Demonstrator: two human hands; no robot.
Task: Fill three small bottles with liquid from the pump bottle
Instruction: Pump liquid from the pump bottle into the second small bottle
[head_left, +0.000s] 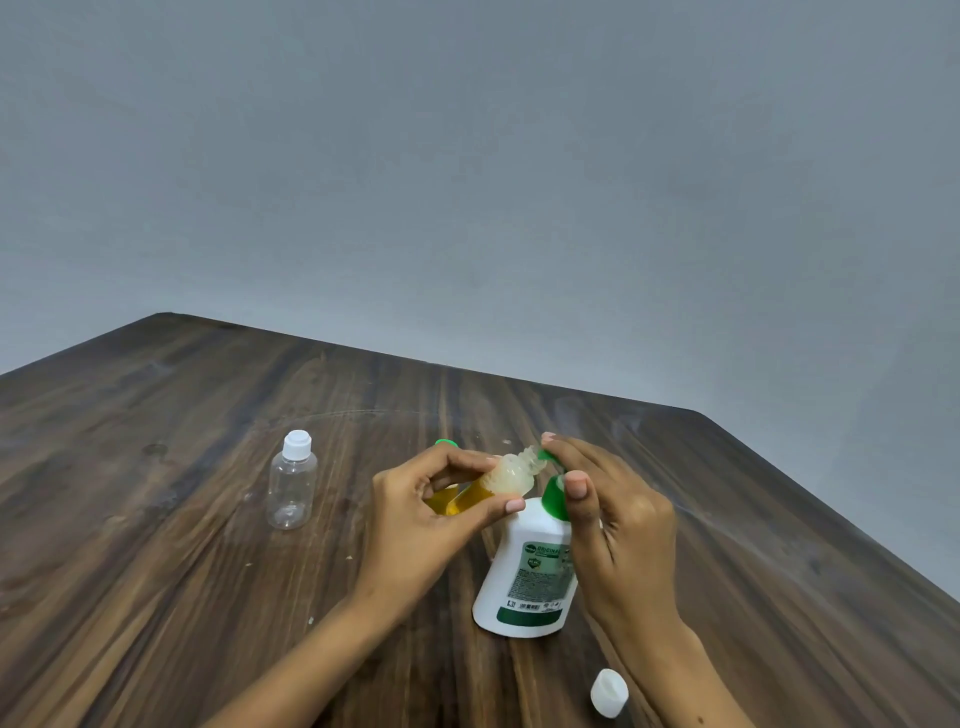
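The white pump bottle (530, 577) has a green and white label. The word "ORIGINAL" can be read near its top. The small print and barcode lower down are too tiny to read.

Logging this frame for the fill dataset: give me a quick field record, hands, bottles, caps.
left hand: holds tilted small bottle, part-filled with amber liquid
right hand: fingers on green pump head of pump bottle
nozzle: at small bottle's open neck
empty bottle: capped, upright, left on table
loose white cap: near edge
third bottle: mostly hidden behind left hand
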